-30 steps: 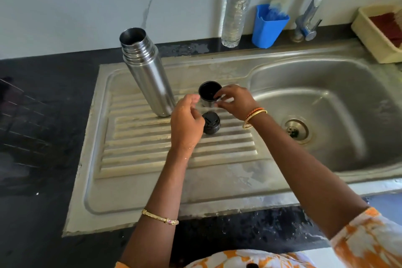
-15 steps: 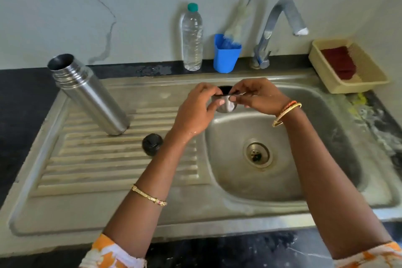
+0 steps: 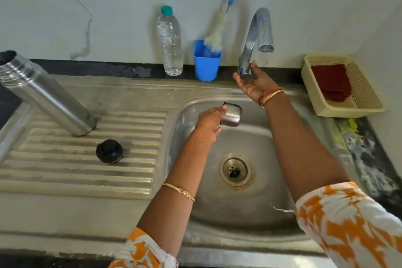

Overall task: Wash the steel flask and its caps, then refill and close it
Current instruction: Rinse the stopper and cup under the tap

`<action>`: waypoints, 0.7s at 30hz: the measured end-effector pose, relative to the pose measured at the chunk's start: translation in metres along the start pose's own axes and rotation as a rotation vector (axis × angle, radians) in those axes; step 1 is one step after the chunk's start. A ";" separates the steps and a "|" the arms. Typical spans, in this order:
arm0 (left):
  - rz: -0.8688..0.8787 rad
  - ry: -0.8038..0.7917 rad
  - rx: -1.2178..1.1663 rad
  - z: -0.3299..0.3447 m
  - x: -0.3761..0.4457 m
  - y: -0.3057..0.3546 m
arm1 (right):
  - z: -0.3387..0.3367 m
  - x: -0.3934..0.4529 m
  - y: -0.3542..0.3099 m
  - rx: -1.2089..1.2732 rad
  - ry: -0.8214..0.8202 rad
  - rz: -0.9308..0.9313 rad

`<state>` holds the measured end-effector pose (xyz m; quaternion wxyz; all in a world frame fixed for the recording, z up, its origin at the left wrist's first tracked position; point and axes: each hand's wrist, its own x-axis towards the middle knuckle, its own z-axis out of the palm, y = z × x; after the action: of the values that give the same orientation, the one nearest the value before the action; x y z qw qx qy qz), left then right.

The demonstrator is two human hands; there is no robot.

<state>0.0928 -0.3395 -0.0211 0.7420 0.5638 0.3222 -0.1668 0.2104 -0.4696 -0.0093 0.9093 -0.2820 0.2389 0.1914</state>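
Observation:
The steel flask (image 3: 46, 95) stands uncapped on the ribbed drainboard (image 3: 65, 176) at the left. Its black inner stopper (image 3: 109, 151) lies on the ribs in front of it. My left hand (image 3: 209, 123) holds the steel cup cap (image 3: 232, 115) tilted over the sink basin (image 3: 261, 202). My right hand (image 3: 253, 81) is open, palm up, right at the base of the tap (image 3: 258, 35), holding nothing. No water runs from the spout.
A clear water bottle (image 3: 170, 41) with a green lid and a blue cup (image 3: 206, 63) holding a bottle brush stand against the back wall. A cream basket (image 3: 356, 106) with a dark red cloth sits right of the sink. The drain (image 3: 235, 169) lies in the basin's middle.
My right hand let go of the cup cap and moved up to the tap's base. My left hand kept the cap and carried it over the basin. The view shifted right.

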 end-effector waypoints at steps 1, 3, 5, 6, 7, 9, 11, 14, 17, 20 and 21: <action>0.006 0.004 0.000 0.003 0.001 0.001 | 0.002 0.003 0.001 0.006 -0.004 -0.013; 0.035 0.028 0.003 0.009 0.004 0.001 | 0.002 0.006 0.003 0.021 -0.011 -0.036; 0.064 0.053 0.010 0.016 0.005 0.001 | 0.001 0.008 0.004 0.028 -0.017 -0.054; 0.074 0.059 0.014 0.018 0.006 0.001 | 0.000 0.009 0.004 0.024 -0.020 -0.056; 0.081 0.062 0.017 0.021 0.006 0.001 | 0.000 0.010 0.003 0.006 -0.022 -0.056; 0.088 0.062 0.018 0.026 0.004 0.001 | 0.001 0.012 0.002 -0.064 -0.023 -0.055; 0.082 0.061 0.022 0.030 0.003 0.002 | 0.002 0.013 0.001 -0.119 -0.018 -0.050; 0.070 0.065 0.035 0.035 0.000 0.002 | 0.001 0.012 -0.001 -0.166 -0.004 -0.043; 0.059 0.077 0.029 0.037 -0.001 0.002 | -0.001 0.012 -0.003 -0.224 0.013 -0.036; 0.048 0.082 0.012 0.039 -0.002 0.003 | 0.002 0.011 -0.007 -0.283 0.039 -0.027; 0.041 0.083 0.008 0.040 -0.002 0.003 | 0.004 0.010 -0.008 -0.295 0.051 -0.031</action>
<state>0.1047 -0.3770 -0.0112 0.7290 0.5795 0.3405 -0.1295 0.2239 -0.4717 -0.0087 0.8545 -0.4209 0.2268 0.2030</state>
